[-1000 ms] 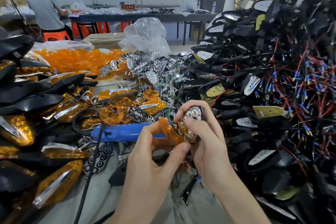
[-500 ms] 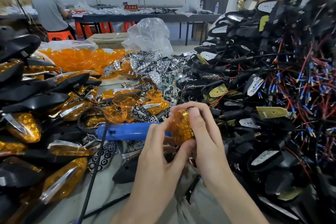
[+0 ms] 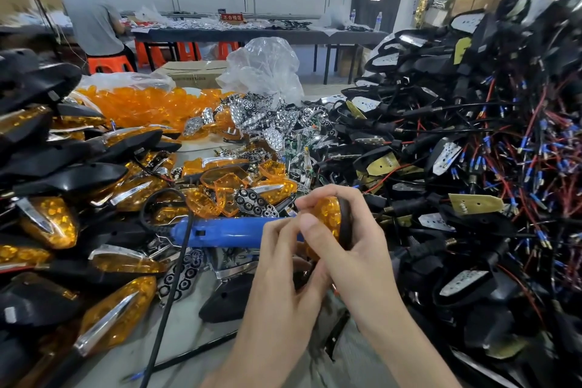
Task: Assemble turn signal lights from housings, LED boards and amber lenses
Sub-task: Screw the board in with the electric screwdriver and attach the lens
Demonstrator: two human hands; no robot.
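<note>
Both hands hold one turn signal in front of me: an amber lens sits on its black housing, whose rim shows at the right edge. My right hand wraps round the housing from behind, fingers over the top. My left hand pinches the lens side, thumb pressed against the amber face. The LED board inside is hidden by the lens. Loose amber lenses and chrome reflector pieces lie just beyond.
A blue corded tool lies across the table behind my hands, its black cable running toward me. Finished signals are stacked at the left. A high heap of black housings with red and blue wires fills the right. A person sits far back.
A second ago the reflector with its LEDs was bare and the lens was held beside it. The lens was then set over it and now covers the housing; both hands rose slightly.
</note>
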